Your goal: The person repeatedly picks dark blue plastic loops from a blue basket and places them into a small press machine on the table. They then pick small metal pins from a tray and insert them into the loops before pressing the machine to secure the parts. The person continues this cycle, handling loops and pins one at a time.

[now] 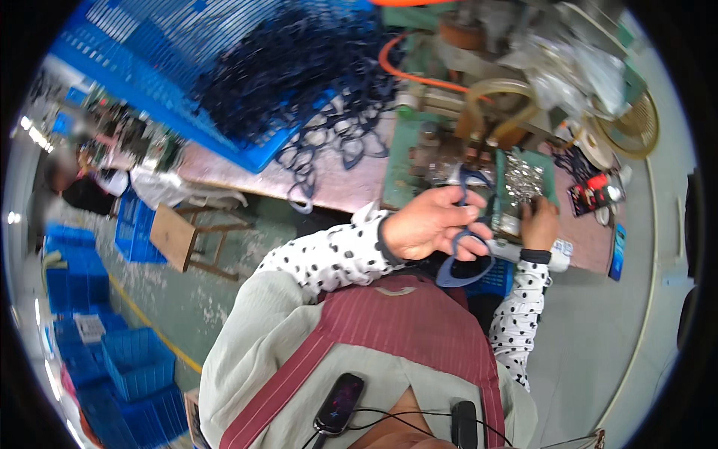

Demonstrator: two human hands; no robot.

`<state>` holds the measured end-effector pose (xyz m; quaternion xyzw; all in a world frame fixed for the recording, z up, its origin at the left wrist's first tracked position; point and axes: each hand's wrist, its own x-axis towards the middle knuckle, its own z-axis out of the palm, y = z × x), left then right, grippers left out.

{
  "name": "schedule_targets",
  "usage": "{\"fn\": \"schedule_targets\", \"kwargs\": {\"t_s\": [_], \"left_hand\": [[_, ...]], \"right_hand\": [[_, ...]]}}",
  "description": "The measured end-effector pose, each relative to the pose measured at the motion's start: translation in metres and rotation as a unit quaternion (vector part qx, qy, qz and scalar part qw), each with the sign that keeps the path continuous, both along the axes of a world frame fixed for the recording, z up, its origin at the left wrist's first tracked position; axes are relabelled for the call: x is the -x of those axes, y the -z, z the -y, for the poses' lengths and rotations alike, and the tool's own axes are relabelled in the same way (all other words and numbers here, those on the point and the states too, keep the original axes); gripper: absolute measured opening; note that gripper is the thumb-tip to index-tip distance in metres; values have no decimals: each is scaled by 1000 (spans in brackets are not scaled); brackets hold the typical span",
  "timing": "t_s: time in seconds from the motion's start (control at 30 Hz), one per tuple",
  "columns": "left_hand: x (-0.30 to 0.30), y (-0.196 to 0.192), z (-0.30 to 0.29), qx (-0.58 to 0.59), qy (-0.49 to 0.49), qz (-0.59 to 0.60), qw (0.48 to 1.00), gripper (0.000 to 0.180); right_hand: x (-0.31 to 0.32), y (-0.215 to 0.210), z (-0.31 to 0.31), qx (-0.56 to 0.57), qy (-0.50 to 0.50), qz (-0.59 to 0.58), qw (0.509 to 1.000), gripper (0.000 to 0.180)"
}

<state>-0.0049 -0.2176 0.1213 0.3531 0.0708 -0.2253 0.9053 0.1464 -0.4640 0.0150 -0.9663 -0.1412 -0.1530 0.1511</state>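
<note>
Blue looped frame point(452, 280) runs fore-and-aft, near loop toward maroon apron point(415, 318).

Two hands point(420, 227), one tabletop basket point(127, 75), one green parts tray point(548, 176) show

Even, moderate light; left of the blue perforated crate point(258, 155), lamps point(34, 131) glare white; right of it, clear plastic bags point(557, 71) blur; fisheye edges curve into black.
</note>
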Motion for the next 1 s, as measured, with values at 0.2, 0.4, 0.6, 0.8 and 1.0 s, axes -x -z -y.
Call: {"fn": "schedule_targets", "kwargs": {"t_s": [0.2, 0.4, 0.6, 0.8, 1.0], "left_hand": [[16, 5, -5, -164, -44, 82, 982, 32], [55, 75, -104, -822, -315, 158, 447, 23], [69, 140, -182, -898, -307, -117, 293, 52], [17, 154, -153, -869, -357, 108, 325, 42], [-6, 121, -126, -725, -426, 307, 446, 24]], "right_hand": [[-24, 14, 2, -247, -49, 11, 968, 19], [-14, 15, 3, -268, -9, 31, 963, 20], [-13, 19, 1, -268, 32, 41, 962, 21], [-10, 10, -2, -315, 18, 26, 949, 17], [-9, 2, -9, -333, -52, 25, 941, 10]]}}
